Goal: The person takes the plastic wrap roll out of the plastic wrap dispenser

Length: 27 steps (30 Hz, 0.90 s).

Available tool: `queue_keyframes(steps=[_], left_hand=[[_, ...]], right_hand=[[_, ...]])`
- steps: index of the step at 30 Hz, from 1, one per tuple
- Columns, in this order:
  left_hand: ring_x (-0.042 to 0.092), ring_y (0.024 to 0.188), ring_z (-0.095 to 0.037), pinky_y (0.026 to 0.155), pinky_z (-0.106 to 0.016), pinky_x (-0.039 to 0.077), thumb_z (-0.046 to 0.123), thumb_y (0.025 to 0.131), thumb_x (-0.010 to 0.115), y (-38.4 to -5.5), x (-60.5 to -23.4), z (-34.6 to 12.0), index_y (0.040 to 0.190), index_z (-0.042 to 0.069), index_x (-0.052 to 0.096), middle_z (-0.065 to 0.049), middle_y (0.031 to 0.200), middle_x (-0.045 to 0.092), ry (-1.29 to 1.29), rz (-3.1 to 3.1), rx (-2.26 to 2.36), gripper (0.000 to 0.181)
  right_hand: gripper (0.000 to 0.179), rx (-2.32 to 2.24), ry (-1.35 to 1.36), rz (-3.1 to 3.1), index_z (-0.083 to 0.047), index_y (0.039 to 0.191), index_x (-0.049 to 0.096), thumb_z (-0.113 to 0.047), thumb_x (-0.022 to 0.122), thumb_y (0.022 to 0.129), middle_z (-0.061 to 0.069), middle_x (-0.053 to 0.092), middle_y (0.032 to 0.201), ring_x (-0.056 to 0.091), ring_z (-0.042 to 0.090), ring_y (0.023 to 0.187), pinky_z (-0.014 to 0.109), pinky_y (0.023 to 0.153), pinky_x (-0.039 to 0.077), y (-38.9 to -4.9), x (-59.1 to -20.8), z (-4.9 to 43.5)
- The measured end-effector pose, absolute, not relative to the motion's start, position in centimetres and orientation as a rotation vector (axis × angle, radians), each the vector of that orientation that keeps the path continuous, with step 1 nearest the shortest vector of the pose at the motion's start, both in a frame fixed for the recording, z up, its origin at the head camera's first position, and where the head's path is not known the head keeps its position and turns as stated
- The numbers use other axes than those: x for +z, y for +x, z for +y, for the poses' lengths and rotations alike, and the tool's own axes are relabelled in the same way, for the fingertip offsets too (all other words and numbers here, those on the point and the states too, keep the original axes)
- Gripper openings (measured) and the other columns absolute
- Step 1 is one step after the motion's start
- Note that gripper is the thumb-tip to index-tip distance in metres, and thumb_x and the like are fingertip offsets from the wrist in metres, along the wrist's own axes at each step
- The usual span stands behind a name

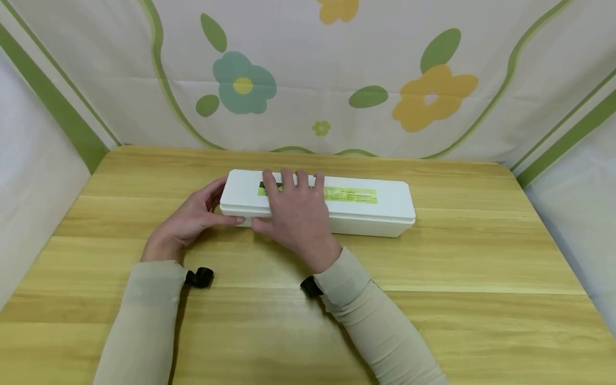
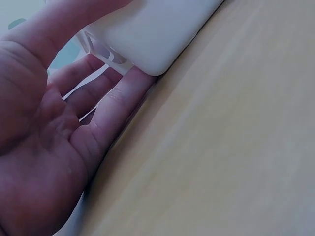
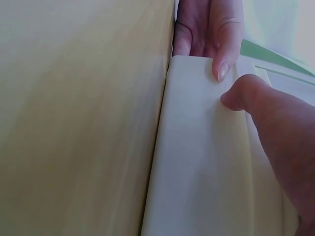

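Observation:
A long white lidded box lies across the table, with a yellow-green label along its lid. At its left end, my left hand grips the box, thumb on the front side and other fingers around the end. In the left wrist view, fingers reach the box's lower corner, close to the tabletop. My right hand holds the box from above, its fingers spread over the lid and partly covering the label. The right thumb presses the front side just under the lid's edge, near the left thumb.
The wooden tabletop extends around the box on all sides. Behind it hangs a white curtain with flower prints, and white fabric also encloses the left and right sides. Black wrist cameras protrude from both sleeves, low over the table.

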State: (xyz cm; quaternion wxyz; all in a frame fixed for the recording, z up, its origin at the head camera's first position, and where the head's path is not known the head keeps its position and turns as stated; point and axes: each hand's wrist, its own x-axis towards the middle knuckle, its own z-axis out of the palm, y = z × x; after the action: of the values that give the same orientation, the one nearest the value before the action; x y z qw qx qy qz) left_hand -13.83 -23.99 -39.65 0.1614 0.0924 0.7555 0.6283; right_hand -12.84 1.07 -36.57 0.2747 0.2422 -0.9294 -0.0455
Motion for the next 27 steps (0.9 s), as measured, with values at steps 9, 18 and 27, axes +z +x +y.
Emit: queue_keyframes(steps=[9,18,27], left_hand=[[0.038,0.148,-0.019,0.109,-0.017,0.042,-0.001,0.089,0.085,-13.88,-39.42,-23.84,0.170,0.022,0.034,-0.004,0.168,0.040,0.253,2.153,1.795,0.098],[0.041,0.143,-0.018,0.107,-0.019,0.045,0.000,0.089,0.087,-13.97,-39.31,-23.59,0.167,0.023,0.039,-0.003,0.163,0.045,0.241,2.157,1.802,0.095],[0.042,0.141,-0.019,0.105,-0.018,0.046,0.000,0.087,0.088,-13.86,-39.31,-23.40,0.168,0.024,0.038,-0.003,0.163,0.045,0.216,2.171,1.804,0.098]], right_hand=[[0.085,-0.132,0.656,-2.475,-0.017,0.141,0.062,-0.078,0.068,0.081,0.009,0.072,0.125,0.071,0.036,0.113,0.056,0.091,0.053,-12.99,-36.67,0.97],[0.083,-0.117,0.660,-2.439,-0.015,0.139,0.063,-0.074,0.068,0.082,0.010,0.073,0.123,0.073,0.037,0.110,0.057,0.089,0.055,-13.10,-36.87,1.01],[0.083,-0.122,0.683,-2.382,-0.013,0.135,0.065,-0.078,0.067,0.084,0.010,0.074,0.121,0.074,0.032,0.109,0.056,0.088,0.058,-13.30,-37.12,1.22]])
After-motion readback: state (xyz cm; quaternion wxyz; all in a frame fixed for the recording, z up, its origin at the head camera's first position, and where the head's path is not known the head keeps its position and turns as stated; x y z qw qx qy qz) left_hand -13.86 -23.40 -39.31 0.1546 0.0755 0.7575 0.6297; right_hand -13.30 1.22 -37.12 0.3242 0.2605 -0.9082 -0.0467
